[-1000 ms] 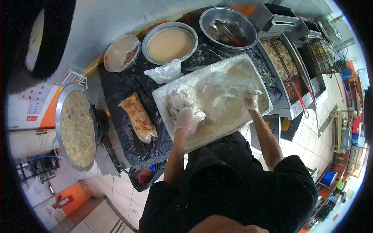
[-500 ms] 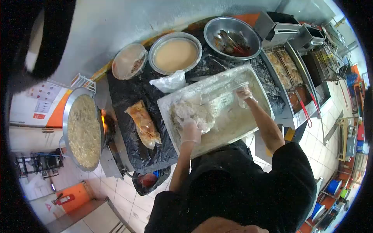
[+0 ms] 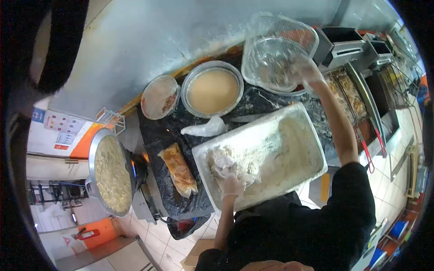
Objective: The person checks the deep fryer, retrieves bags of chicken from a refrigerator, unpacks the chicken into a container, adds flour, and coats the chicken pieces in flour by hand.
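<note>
My left hand, in a clear glove, is down in a white rectangular tub of flour. It touches a heap of flour-coated pieces at the tub's left end; its fingers blend into them, so their grip is unclear. My gloved right hand is raised beyond the tub and blurred by motion. It grips a wire mesh basket, tilted up above a metal bowl and partly see-through. The bowl's contents are hard to make out through the mesh.
Behind the tub are a bowl of pale batter, a smaller bowl and a white plastic bag. A bag of marinated meat lies left. A full pan sits by a flame; right is a fryer.
My right hand has lifted the mesh basket out of the tub, up and away toward the metal bowl. My left hand stays at the floured pieces. The whole view has shifted slightly.
</note>
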Motion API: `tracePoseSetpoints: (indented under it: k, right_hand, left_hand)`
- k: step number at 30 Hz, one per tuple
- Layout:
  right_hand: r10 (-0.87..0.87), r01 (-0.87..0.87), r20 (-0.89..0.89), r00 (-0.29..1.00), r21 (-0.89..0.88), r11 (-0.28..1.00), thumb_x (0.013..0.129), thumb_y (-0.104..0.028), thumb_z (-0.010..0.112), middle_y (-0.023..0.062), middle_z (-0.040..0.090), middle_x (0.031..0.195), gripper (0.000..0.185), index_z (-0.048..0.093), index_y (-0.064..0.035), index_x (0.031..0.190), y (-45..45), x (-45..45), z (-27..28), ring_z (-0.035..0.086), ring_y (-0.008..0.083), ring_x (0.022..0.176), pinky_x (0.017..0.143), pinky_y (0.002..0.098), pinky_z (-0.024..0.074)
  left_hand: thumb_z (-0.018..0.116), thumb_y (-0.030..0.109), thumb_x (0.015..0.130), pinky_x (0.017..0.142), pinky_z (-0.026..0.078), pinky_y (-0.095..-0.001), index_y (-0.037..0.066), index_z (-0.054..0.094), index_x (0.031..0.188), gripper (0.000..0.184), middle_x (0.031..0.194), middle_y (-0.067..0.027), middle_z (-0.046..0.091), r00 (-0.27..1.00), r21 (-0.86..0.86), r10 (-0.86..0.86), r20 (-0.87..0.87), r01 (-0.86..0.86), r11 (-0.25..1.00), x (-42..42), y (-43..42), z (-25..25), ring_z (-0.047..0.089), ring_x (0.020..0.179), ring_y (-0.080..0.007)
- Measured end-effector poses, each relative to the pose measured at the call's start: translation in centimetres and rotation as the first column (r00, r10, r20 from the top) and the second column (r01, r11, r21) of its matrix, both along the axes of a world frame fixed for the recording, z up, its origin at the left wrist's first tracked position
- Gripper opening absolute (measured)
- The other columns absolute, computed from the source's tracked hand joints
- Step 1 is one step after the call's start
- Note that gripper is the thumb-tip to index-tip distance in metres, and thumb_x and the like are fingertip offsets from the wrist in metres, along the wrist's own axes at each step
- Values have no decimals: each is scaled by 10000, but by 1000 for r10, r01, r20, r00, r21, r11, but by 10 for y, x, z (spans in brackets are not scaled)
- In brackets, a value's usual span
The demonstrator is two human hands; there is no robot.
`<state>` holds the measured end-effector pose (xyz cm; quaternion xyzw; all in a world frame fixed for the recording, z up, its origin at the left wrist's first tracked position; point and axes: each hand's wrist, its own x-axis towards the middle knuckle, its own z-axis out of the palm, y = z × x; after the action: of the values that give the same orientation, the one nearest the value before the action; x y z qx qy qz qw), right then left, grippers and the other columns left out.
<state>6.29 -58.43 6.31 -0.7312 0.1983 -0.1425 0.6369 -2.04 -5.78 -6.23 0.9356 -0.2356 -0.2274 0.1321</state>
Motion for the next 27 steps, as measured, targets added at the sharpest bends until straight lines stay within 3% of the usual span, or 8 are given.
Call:
tracePoseSetpoints:
  k: [1,3,6,14,20,24,26,27]
  right_hand:
    - [28,41,105,994,-601,799,865,-134,557,95,576,1130,355,526,-51,1208,-43,63,-38,585,217,988,824,368,501]
    - [-89,139,108,990,-715,685,935,-164,441,121,549,1175,310,505,-49,1217,-37,136,-20,564,229,1028,882,388,462]
    - [-293,115,-168,941,-659,744,950,-155,408,153,559,1180,304,526,-73,1218,-21,272,-35,561,228,1054,888,364,459]
    - [46,-381,-468,882,-654,653,848,-216,570,198,603,1122,380,554,-36,1182,22,346,-85,585,342,1039,862,425,467]
    - [53,-168,-375,926,-282,945,780,-298,704,154,629,1086,443,600,14,1076,52,248,3,602,256,1001,828,339,495]
    - [643,-643,69,762,199,740,817,-282,656,128,546,1277,527,521,-48,1269,94,100,-21,532,224,1149,944,338,435]
    - [748,-768,-303,591,73,637,791,-225,695,96,521,1300,562,494,-72,1294,138,29,-4,514,214,1161,994,359,391]
    - [723,-725,-292,627,121,678,784,-203,699,87,550,1256,525,522,-68,1259,152,-2,-31,531,206,1128,964,343,413]
  left_hand:
    - [646,223,761,874,478,-440,24,618,998,310,938,-279,605,997,35,18,81,-21,999,-1,-7,1,609,890,-408]
    - [632,227,771,840,486,-439,6,615,987,309,912,-280,612,937,89,-58,345,28,996,-3,-27,35,615,870,-404]
    - [611,211,793,777,492,-444,-28,607,980,303,901,-276,617,970,73,57,-236,-41,996,-4,-15,-17,619,852,-391]
    - [629,216,784,710,483,-441,-47,595,954,315,879,-255,623,965,-77,239,-103,-248,966,7,-53,39,622,834,-370]
    - [613,124,748,727,487,-389,-42,615,920,239,834,-227,637,891,-80,360,-277,-395,915,39,-88,112,627,812,-324]
    - [612,92,775,700,508,-329,-40,591,1012,272,1004,-189,629,816,-230,388,-429,-514,826,59,-104,112,634,807,-231]
    - [591,87,808,734,496,-313,-26,584,1054,270,1065,-161,613,424,-296,300,-855,-872,390,63,-125,113,626,854,-221]
    - [578,79,825,755,487,-304,-13,585,1076,267,1070,-139,614,885,-540,213,-414,-427,725,66,-124,86,618,887,-208]
